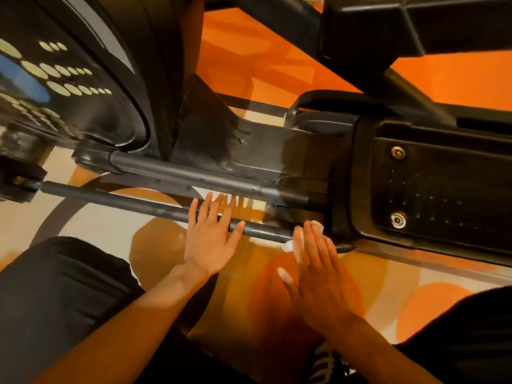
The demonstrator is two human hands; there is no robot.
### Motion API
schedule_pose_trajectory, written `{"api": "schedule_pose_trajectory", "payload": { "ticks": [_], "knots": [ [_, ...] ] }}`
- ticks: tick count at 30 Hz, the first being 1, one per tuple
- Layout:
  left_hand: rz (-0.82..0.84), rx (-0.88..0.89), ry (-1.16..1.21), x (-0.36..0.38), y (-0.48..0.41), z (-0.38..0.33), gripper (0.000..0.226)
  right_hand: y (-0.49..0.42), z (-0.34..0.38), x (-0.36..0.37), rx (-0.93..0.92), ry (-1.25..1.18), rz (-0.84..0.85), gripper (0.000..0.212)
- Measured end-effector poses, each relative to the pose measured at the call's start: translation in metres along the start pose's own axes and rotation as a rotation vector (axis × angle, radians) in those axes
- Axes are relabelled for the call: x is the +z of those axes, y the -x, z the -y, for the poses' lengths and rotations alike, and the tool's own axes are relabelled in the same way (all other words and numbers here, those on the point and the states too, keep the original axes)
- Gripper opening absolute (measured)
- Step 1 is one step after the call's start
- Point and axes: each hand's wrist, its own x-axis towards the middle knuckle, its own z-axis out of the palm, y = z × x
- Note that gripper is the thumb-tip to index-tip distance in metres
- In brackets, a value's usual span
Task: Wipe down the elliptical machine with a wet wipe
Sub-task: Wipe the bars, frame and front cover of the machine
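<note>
The black elliptical machine (pixel 291 151) fills the upper half of the head view, with its flywheel housing at the left and a pedal platform (pixel 432 189) at the right. Two dark rails run across the middle; the nearer rail (pixel 124 200) passes under both hands. My left hand (pixel 213 234) lies flat with straight, spread fingers over that rail. My right hand (pixel 318 275) is flat too, its straight fingers pressing a white wet wipe (pixel 288 246) against the rail's right end, beside the pedal platform. Most of the wipe is hidden under the fingers.
An orange, white and brown patterned floor (pixel 374 286) lies under the machine. My dark-clothed knees sit at the lower left (pixel 63 295) and lower right (pixel 465 339). A laced shoe (pixel 327 364) shows at the bottom. A second pedal arm (pixel 388 29) crosses the top right.
</note>
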Motion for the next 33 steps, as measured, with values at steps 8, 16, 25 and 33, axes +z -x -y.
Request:
{"api": "schedule_pose_trajectory", "payload": {
  "ticks": [8,16,25,33],
  "knots": [
    [-0.020,0.008,-0.017,0.003,-0.004,-0.007,0.080,-0.019,0.038,0.005,0.312,-0.251,-0.095,0.090],
    [0.003,0.006,0.007,0.001,-0.006,-0.004,0.084,-0.013,0.033,0.008,0.040,-0.091,0.061,0.090],
    [-0.086,-0.018,0.023,0.006,-0.003,-0.008,0.076,-0.011,0.052,-0.004,0.209,-0.184,0.164,0.096],
    [-0.037,-0.016,0.029,-0.001,-0.003,0.004,0.080,-0.011,0.030,-0.009,0.103,-0.152,0.169,0.093]
  ]
}}
